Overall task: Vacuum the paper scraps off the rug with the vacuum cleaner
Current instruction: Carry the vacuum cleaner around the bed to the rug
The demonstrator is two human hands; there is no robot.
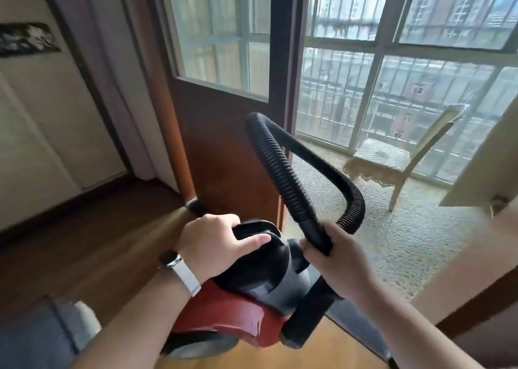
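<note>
A red and black canister vacuum cleaner point(246, 309) is lifted in front of me, above the wooden floor. My left hand point(210, 242) grips the black carry handle on its top. My right hand point(333, 262) holds the stiff black end of the ribbed hose point(280, 166), which arches up and loops back down behind that hand. No paper scraps and no nozzle show in this view.
A brown wooden door with a glass pane point(224, 102) stands open just ahead. Beyond it is a balcony with a pebble-patterned floor point(392, 242), a cream chair point(392, 161) and barred windows. A wall runs along the left.
</note>
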